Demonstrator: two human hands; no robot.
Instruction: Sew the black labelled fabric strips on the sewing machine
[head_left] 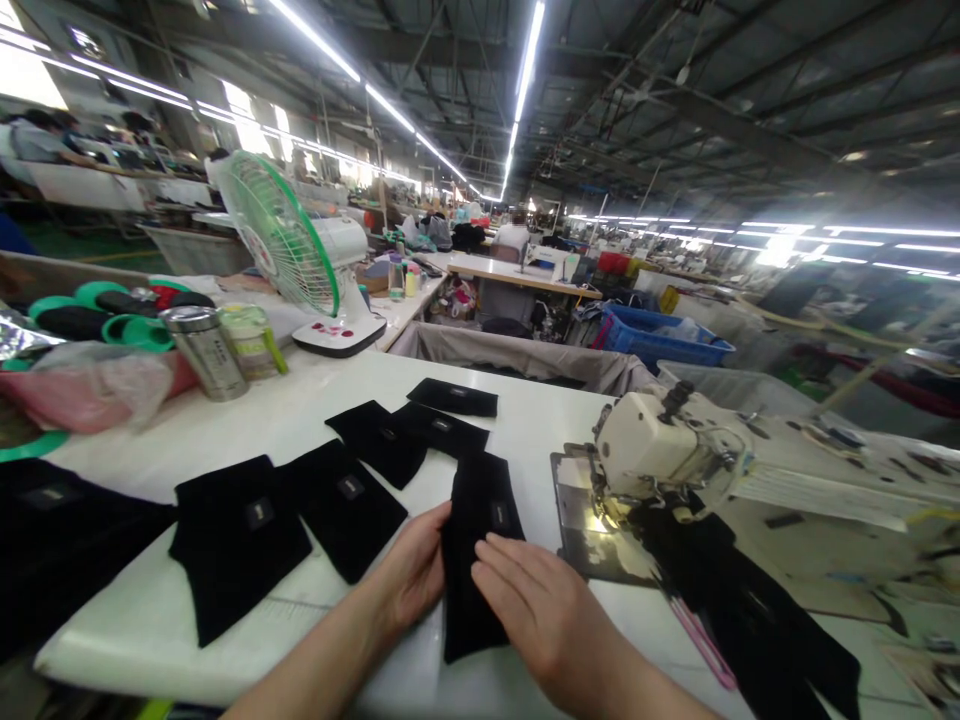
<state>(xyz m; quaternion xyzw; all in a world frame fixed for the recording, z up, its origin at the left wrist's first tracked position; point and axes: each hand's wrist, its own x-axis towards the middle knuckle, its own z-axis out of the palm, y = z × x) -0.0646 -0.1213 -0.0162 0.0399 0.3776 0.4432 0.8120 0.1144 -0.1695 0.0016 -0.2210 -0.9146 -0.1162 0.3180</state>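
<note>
A narrow black fabric piece (480,520) with a small label lies on the white table (300,410) in front of me. My left hand (416,570) rests at its left edge, fingers curled against the cloth. My right hand (536,605) lies flat on its lower right part, fingers stretched out. Several more black fabric pieces with labels, such as the large one (236,540), are spread in a row to the left and behind. The sewing machine (660,450) stands just right of the piece.
A green-and-white desk fan (300,250) stands at the back left, beside a steel flask (204,350) and a jar (251,340). Black cloth (750,610) hangs from the machine at the right. A blue crate (660,340) and other workbenches with people lie beyond.
</note>
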